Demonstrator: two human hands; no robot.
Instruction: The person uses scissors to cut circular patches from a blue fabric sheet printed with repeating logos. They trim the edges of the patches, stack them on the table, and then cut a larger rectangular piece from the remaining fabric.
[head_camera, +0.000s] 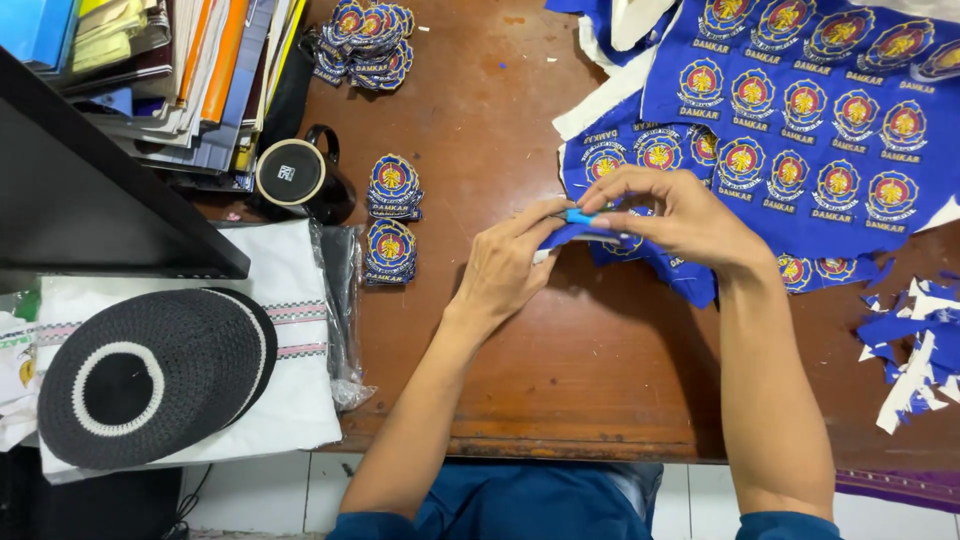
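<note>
- A small light-blue tool (579, 216), too hidden by the fingers to identify, sits pinched between both hands above the middle of the brown wooden table (560, 350).
- The right hand (680, 215) closes over the tool from above, its fingers curled and its fingertips meeting on the blue piece.
- The left hand (505, 265) comes up from below, its thumb and fingers closed on the near edge of a strip of blue cloth (600, 240) and touching the tool as well.
- That strip is the near corner of a large blue sheet of embroidered badges (800, 130), which spreads over the far right of the table; the round badges stand in rows, red and yellow on blue.
- White backing (610, 95) shows along the sheet's left edge.
- Two small stacks of cut-out badges (392, 215) lie left of the hands, one behind the other, well apart from them.
- A bigger heap of cut badges (362, 45) lies at the far edge of the table.
- A black mug (300, 178) with a white-rimmed lid stands just beside the nearer stacks.
- Blue and white cloth scraps (915, 345) lie scattered at the right edge.
- At the left, a black knitted cap (150, 375) with a white ring rests on folded white cloth (290, 330).
- Books and folders (190, 70) are piled in the far left corner.
</note>
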